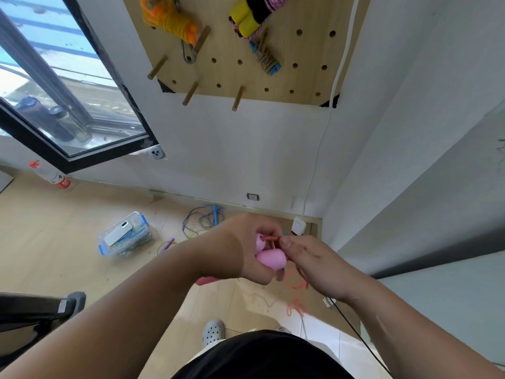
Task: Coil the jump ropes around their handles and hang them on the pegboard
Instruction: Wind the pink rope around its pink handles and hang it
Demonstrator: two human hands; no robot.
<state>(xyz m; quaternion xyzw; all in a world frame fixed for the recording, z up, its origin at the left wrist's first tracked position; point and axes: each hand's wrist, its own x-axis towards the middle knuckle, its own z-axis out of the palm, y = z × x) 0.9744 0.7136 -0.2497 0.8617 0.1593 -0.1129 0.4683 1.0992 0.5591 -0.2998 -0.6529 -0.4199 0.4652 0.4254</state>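
The pegboard (240,75) on the wall (232,160) ahead already carries two wound bundles (172,23), and its lower pegs (237,99) stand bare for the rope I hold, while a blue rope (205,218) lies loose on the floor (54,255). My left hand (243,250) is curled round both pink handles (270,259) so they sit side by side as a core. My right hand (314,258) pinches the pink cord (269,237) between thumb and finger at the handle tops, to guide it taut, slack hanging below.

plastic box (124,233) on floor | bottle (52,176) by wall | window (54,77) left | wall socket (252,197)
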